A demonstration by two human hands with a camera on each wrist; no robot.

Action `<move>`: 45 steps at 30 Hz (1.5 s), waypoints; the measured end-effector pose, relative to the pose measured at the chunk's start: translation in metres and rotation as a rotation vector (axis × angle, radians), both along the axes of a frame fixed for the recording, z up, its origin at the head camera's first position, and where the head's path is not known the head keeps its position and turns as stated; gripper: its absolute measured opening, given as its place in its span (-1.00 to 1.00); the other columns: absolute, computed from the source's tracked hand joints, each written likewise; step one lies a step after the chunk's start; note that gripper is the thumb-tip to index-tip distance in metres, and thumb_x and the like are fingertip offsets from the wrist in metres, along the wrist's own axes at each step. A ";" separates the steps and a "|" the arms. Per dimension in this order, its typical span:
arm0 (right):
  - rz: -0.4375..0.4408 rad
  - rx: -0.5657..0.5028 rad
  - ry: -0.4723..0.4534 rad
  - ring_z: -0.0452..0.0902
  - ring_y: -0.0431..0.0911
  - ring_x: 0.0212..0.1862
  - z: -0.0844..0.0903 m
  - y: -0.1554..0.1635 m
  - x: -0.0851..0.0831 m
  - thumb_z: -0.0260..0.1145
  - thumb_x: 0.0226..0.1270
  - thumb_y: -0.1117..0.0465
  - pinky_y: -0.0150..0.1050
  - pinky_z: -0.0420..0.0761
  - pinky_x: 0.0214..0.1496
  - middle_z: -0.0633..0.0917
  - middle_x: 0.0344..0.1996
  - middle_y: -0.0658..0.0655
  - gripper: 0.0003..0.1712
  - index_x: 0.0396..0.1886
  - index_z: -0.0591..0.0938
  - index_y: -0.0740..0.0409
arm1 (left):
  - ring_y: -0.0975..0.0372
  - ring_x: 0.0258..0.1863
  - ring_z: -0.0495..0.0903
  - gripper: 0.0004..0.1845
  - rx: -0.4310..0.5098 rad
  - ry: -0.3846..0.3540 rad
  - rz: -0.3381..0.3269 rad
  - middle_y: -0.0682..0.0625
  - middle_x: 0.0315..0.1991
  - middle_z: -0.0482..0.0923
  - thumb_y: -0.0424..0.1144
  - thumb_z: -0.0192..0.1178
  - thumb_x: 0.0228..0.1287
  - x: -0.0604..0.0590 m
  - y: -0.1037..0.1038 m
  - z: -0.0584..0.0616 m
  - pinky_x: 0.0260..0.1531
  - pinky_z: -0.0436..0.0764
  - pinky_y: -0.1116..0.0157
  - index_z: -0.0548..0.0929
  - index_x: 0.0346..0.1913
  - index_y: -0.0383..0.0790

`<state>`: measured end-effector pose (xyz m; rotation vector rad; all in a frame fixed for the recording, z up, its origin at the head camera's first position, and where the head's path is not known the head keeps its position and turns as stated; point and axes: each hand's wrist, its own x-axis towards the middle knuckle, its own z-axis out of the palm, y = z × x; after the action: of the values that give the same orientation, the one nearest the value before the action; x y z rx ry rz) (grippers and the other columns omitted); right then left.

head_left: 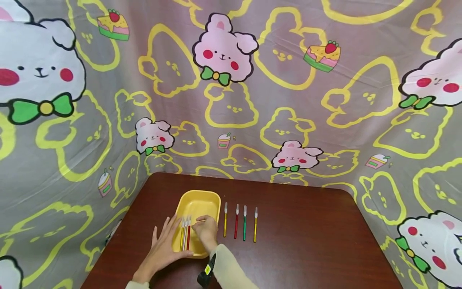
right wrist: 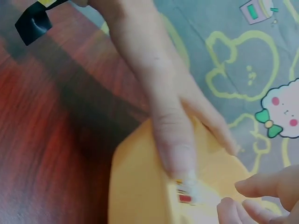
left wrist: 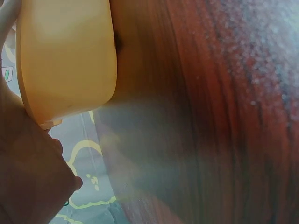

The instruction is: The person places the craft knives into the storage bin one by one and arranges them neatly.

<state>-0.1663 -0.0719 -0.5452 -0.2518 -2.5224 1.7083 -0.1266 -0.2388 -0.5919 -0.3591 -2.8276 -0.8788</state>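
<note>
Pens in tray: three pens (head_left: 185, 232) lie side by side in the left part of the yellow tray (head_left: 202, 200). One is red, one looks white, one yellow.
Pen in fingers: the right hand (head_left: 206, 232) pinches a thin yellow pen (head_left: 200, 220) lying crosswise over the tray. I think it is a pen, but it is small and blurry.
Left hand: the left hand (head_left: 163, 245) lies flat with straight fingers. The fingertips rest on the tray's left rim, next to the three pens. It holds nothing.
Pens on table: four more pens (head_left: 240, 222) lie in a neat row just right of the tray, well apart from both hands.
Table: the tray sits on a dark brown table (head_left: 306, 241), with a bunny cloth (head_left: 223, 52) behind it.
Risk, slip: the pinch looks light, so the pen could drop and roll off the pile.
Risk, tray: if the left hand pushes too hard, the tray could tip or slide.
Risk, row: the right sleeve (head_left: 231, 269) is near the row and could knock those pens crooked.
</note>
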 end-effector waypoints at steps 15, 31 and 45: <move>0.062 -0.038 0.017 0.67 -0.22 -0.44 0.019 0.026 -0.002 0.63 0.12 0.39 -0.31 0.66 -0.38 0.79 -0.52 -0.02 -0.83 -0.32 0.79 0.20 | -0.34 0.58 0.05 0.35 0.001 0.026 -0.009 -0.23 0.66 0.10 0.35 0.61 -0.16 0.001 0.001 0.001 0.35 -0.10 -0.54 0.24 0.64 -0.25; 0.052 -0.068 0.082 0.77 -0.08 -0.36 0.023 0.068 -0.006 0.59 0.13 0.41 -0.31 0.70 -0.34 0.82 -0.46 0.10 -0.81 -0.25 0.79 0.34 | -0.34 0.58 0.05 0.36 0.019 0.032 -0.018 -0.22 0.66 0.09 0.42 0.58 -0.16 0.000 -0.001 -0.002 0.36 -0.12 -0.54 0.24 0.64 -0.22; 0.018 -0.056 0.074 0.78 0.00 -0.33 0.015 0.094 -0.012 0.59 0.15 0.40 -0.29 0.68 -0.32 0.83 -0.41 0.16 -0.79 -0.21 0.79 0.36 | -0.36 0.57 0.07 0.35 0.029 0.055 -0.021 -0.26 0.65 0.12 0.38 0.60 -0.18 0.001 0.000 -0.002 0.35 -0.10 -0.55 0.27 0.62 -0.28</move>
<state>-0.1785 0.0226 -0.5300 -0.1670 -2.4345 1.7632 -0.1256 -0.2386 -0.5941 -0.4037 -2.7632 -0.8988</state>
